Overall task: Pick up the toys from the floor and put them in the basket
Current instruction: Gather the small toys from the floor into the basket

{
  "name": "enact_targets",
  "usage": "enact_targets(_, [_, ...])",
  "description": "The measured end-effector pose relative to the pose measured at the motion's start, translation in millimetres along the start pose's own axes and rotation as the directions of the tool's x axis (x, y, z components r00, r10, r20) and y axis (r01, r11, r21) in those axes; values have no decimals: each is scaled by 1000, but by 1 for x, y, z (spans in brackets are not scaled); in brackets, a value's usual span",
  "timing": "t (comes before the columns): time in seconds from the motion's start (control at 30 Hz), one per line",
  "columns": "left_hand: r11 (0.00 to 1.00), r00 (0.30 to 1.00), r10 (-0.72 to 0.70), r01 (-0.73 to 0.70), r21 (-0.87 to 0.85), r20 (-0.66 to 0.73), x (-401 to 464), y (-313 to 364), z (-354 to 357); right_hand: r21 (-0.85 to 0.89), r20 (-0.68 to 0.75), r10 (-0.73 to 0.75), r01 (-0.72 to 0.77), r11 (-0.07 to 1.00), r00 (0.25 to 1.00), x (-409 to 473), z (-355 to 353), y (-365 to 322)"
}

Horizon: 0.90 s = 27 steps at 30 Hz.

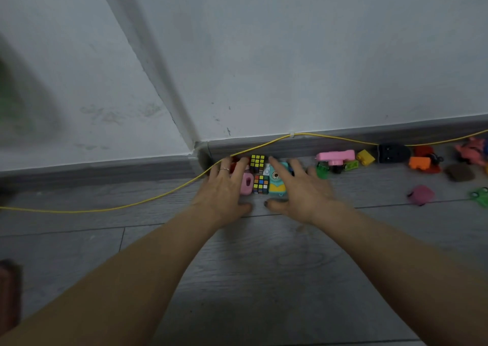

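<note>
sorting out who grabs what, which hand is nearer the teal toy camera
Right. The right hand has its fingers over the teal toy camera; the left hand lies beyond the cube, by the pink toy.

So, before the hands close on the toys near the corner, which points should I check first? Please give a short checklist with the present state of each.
1. Both hands free: ok. The left hand and the right hand are spread open and hold nothing.
2. Toys between the hands: ok. Two puzzle cubes, a pink toy and a teal toy camera lie there.
3. Yellow cable apart from the grasp: not ok. It passes at the left fingertips.
4. Basket within reach: cannot tell. No basket is in view.
5. Other toys left: ok to note. More lie to the right along the skirting board.
</note>
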<state>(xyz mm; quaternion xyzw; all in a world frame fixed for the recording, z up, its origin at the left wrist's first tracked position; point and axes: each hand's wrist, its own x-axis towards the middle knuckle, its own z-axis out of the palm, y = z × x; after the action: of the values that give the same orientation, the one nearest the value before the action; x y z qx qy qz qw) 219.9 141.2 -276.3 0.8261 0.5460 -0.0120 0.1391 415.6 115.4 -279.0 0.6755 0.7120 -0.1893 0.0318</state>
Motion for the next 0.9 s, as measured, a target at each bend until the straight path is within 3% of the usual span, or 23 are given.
enact_targets(0.47, [1000, 982, 26, -29, 12, 185, 28, 18, -15, 100, -111, -46, 57, 993, 993, -9, 4, 14])
enact_targets(0.73, [992, 980, 114, -123, 42, 165, 19, 22, -13, 426, -14, 69, -57, 903, 998, -12, -5, 15])
enact_targets(0.9, [987, 961, 136, -153, 57, 241, 2, 25, -8, 592, 21, 115, -106, 799, 993, -18, -12, 15])
